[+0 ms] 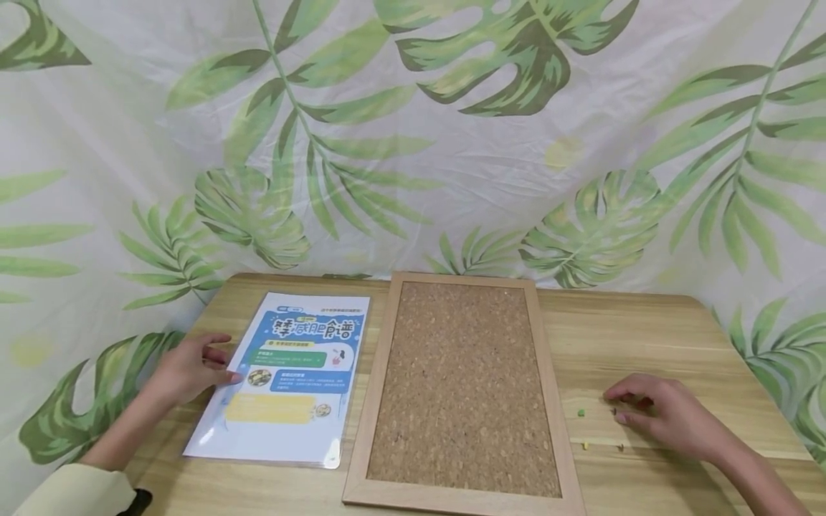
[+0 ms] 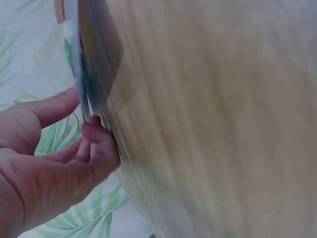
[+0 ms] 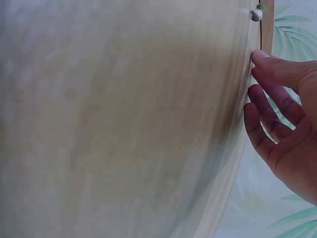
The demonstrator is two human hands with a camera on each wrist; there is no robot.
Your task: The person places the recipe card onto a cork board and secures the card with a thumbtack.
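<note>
A printed sheet (image 1: 297,444) in a clear glossy cover, with blue, green and yellow panels, lies on the left of the table. My left hand (image 1: 193,369) pinches its left edge, and the left wrist view has the thumb on one face and curled fingers under the edge. On the right, my right hand (image 1: 671,416) rests its fingertips on the tabletop, fingers relaxed. Close to its thumb and index finger are several small pushpins, among them a green pin (image 1: 581,413), a yellow pin (image 1: 585,446) and a brownish pin (image 1: 622,448). A silvery pin (image 3: 256,15) shows in the right wrist view.
A cork board (image 1: 464,387) in a light wooden frame lies between the two hands, right of the sheet. The wooden table (image 1: 619,337) has rounded far corners. Behind it hangs a white cloth (image 1: 477,172) with green leaf prints.
</note>
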